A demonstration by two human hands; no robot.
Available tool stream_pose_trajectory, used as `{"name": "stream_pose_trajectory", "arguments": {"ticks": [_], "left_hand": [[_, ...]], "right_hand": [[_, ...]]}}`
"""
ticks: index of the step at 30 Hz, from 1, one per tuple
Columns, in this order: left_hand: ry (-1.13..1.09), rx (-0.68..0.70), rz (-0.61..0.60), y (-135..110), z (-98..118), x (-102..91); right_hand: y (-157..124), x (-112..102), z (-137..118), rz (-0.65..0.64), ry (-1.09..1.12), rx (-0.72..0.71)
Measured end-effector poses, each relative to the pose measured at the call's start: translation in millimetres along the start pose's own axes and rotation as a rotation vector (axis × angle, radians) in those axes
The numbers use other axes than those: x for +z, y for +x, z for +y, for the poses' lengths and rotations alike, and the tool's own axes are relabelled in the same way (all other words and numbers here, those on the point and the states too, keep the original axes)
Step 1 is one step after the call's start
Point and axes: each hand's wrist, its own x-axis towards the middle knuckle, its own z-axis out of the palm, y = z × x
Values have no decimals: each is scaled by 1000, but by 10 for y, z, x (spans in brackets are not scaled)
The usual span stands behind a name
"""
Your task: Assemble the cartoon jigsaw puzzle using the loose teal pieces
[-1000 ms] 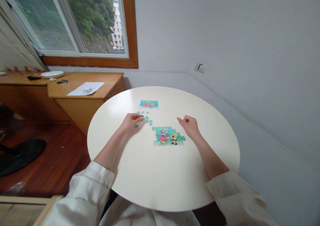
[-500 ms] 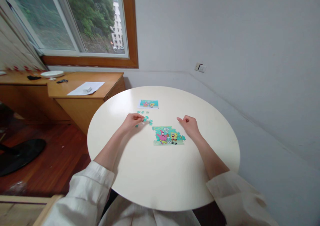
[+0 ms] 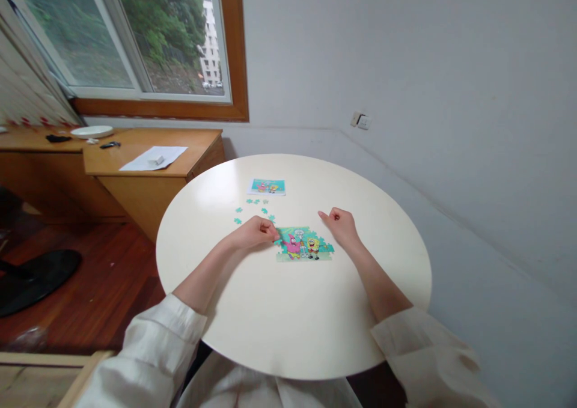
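A partly joined jigsaw puzzle (image 3: 304, 249) with cartoon figures on a teal ground lies flat on the round white table (image 3: 288, 324). At its left edge, my left hand (image 3: 255, 234) is closed in a pinch on a small teal puzzle piece (image 3: 277, 241), mostly covered by the fingertips. My right hand (image 3: 341, 225) rests just beyond the puzzle's upper right side, fingers curled and thumb side up, with nothing visible in it. Several loose puzzle pieces (image 3: 264, 211) lie scattered past my left hand.
Farther back on the table lies a picture card (image 3: 267, 187) with the same cartoon scene. To the left stands a wooden desk (image 3: 198, 146) bearing a paper sheet (image 3: 174, 154) with a small white block, and a white plate (image 3: 92, 132). A wall rises behind the table.
My left hand has moved right and nearer to me, from among the loose pieces to the puzzle's left edge. My right hand has stayed in place.
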Motion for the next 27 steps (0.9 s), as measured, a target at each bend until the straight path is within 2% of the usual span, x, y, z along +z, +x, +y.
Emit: {"name": "stream_pose_trajectory", "arguments": {"ticks": [4, 8, 27], "left_hand": [[82, 2, -71, 15, -70, 32], [160, 13, -89, 17, -88, 50], [301, 39, -39, 31, -82, 102]], "right_hand": [[-3, 1, -6, 5, -10, -1], [-3, -3, -20, 0, -3, 5], [-20, -21, -64, -9, 11, 6]]}}
